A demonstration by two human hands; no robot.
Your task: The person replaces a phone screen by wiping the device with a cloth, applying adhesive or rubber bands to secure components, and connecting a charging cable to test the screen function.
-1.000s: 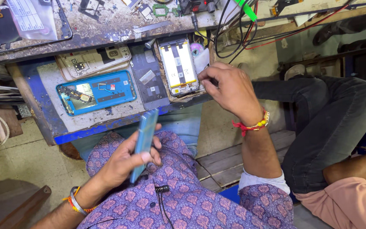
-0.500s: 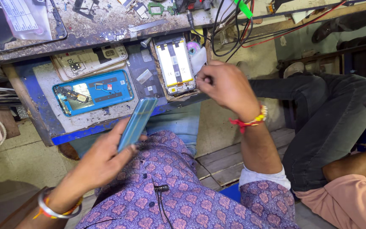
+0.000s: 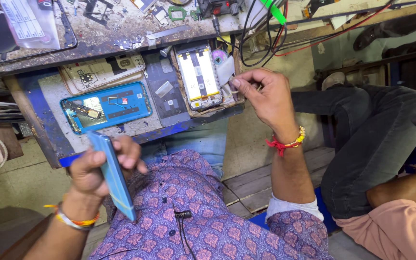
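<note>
My left hand (image 3: 99, 168) grips a thin blue phone part (image 3: 113, 176), held on edge over my lap, just below the front of the pulled-out drawer (image 3: 44, 139). My right hand (image 3: 263, 96) is pinched on a small white piece (image 3: 233, 86) beside an opened phone (image 3: 198, 77) whose battery shows, lying in the drawer's right end. A blue phone back shell (image 3: 107, 106) with small boards inside lies in the drawer's left half. A cream phone frame (image 3: 102, 70) lies behind it.
The scratched workbench top (image 3: 121, 29) carries loose parts, a plastic bag and black and red wires (image 3: 256, 33). Another person sits to the right, with a dark trouser leg (image 3: 376, 135) and a pink sleeve (image 3: 400, 226). Wooden planks (image 3: 251, 183) lie under my right forearm.
My left hand has swung the blue part from tilted right to tilted left and drawn it lower toward my lap. My right hand has stayed by the opened phone, lifting slightly.
</note>
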